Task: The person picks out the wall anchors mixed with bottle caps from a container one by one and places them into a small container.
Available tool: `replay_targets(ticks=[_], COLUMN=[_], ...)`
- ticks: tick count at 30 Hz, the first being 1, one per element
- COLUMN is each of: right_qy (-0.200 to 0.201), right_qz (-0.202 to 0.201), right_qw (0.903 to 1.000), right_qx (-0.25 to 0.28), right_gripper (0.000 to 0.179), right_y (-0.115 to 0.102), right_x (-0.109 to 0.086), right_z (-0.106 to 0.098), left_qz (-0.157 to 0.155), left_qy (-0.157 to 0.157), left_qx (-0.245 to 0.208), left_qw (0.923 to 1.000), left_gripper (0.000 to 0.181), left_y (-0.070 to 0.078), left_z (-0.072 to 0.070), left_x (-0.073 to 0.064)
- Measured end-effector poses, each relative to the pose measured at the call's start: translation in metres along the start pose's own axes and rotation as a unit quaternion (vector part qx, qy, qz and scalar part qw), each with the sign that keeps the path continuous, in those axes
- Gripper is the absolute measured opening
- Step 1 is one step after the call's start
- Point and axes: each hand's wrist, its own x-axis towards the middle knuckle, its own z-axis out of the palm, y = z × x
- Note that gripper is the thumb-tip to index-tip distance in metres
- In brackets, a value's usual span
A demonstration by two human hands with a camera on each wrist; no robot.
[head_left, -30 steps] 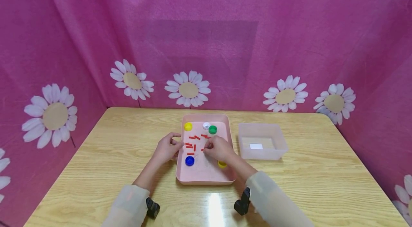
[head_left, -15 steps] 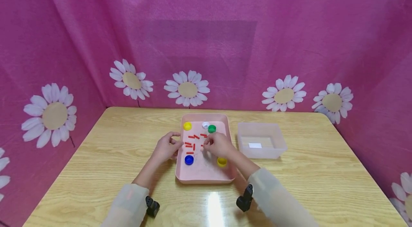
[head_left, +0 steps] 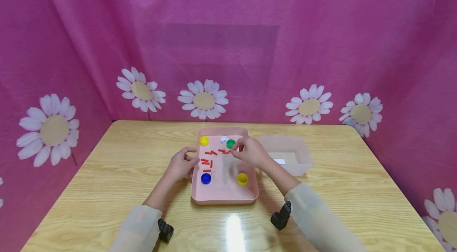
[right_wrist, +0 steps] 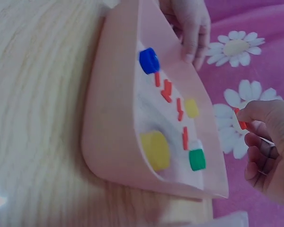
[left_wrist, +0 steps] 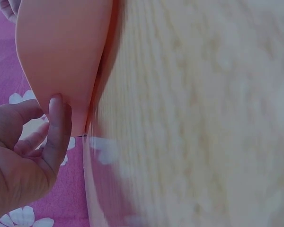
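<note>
A pink tray [head_left: 225,196] stands on the table with several short red sticks [head_left: 207,170] scattered on its floor. My left hand [head_left: 181,164] holds the tray's left rim, thumb over the edge and a finger [left_wrist: 59,123] against the outer wall. Above the tray's right side, my right hand [head_left: 250,152] pinches one red stick [right_wrist: 240,119] between thumb and fingertip, clear of the tray floor. Inside the tray also lie a blue cap [head_left: 206,178], a yellow cap [head_left: 242,179], another yellow cap [head_left: 204,141], a green cap [head_left: 231,143] and a white cap [head_left: 223,140].
Right of the tray stands a clear plastic box [head_left: 303,164] with a white label [head_left: 279,161], partly behind my right hand. A pink flowered cloth [head_left: 228,53] hangs behind the wooden table [head_left: 143,141].
My right hand has risen from the tray's middle and moved right and away from me, taking a red stick with it. The near yellow cap is now uncovered. The left hand keeps its place.
</note>
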Motion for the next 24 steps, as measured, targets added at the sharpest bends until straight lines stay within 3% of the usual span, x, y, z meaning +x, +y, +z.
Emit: replay_targets(ticks=[14,24], right_qy=[0.036,0.063], right_qz=[0.011,0.015], right_qw=[0.9993,0.9978], right_qx=[0.007,-0.009], right_gripper=[0.011,0.012], right_y=[0.012,0.034], right_x=[-0.01,-0.017], right_z=[-0.034,-0.055], left_qz=[-0.001,-0.005], left_qy=[-0.001,0.001], left_qx=[-0.003,-0.004], left_qw=[1.0,1.0], left_gripper=[0.041,0.041], left_y=[-0.001,-0.002], left_z=[0.001,0.001], left_x=[0.001,0.0])
